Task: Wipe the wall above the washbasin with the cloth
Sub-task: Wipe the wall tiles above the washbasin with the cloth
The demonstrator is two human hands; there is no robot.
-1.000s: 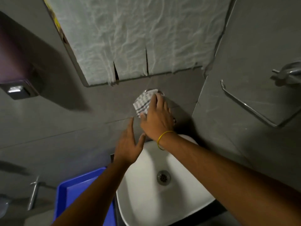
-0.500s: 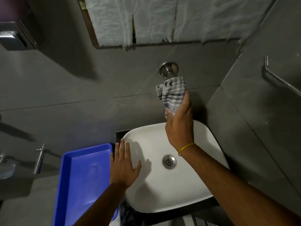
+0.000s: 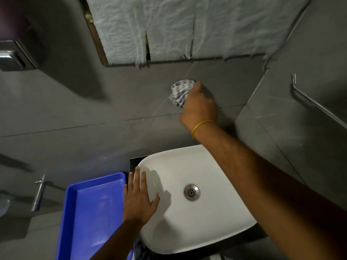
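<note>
One checked grey-and-white cloth point(image 3: 179, 92), one white ceramic washbasin point(image 3: 206, 222), one blue plastic tray point(image 3: 90, 209). The right hand point(image 3: 199, 107) hides most of the cloth, clutching it bunched against the grey tiled wall point(image 3: 93, 113). The left hand point(image 3: 139, 197), below-left, rests flat, fingers spread, on the basin rim.

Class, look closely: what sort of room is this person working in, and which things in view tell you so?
Most likely a bathroom or washroom. A white washbasin with a metal drain sits against grey tiled wall, and a metal towel rail is fixed on the side wall.
</note>
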